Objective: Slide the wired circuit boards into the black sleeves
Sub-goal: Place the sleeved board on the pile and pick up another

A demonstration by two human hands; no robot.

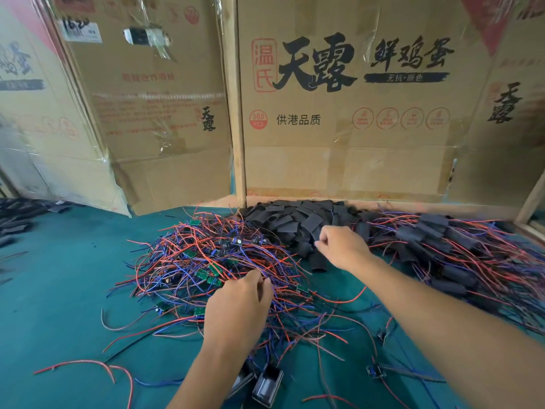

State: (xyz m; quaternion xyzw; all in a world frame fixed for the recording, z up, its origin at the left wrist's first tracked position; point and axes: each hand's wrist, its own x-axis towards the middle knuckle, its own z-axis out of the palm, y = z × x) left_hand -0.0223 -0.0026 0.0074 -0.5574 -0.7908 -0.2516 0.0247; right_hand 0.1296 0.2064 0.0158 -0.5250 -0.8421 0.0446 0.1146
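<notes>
1. The left hand pinches wires in the tangle of wired circuit boards on the green table; which board follows is hidden
2. The right hand, fingers curled, picks at the black sleeves; its grip is hard to judge
3. Pick-up step; next, align board with sleeve mouth

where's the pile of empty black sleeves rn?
Head view, centre-right: the pile of empty black sleeves lies against the cardboard box, right hand reaching into it.
</notes>
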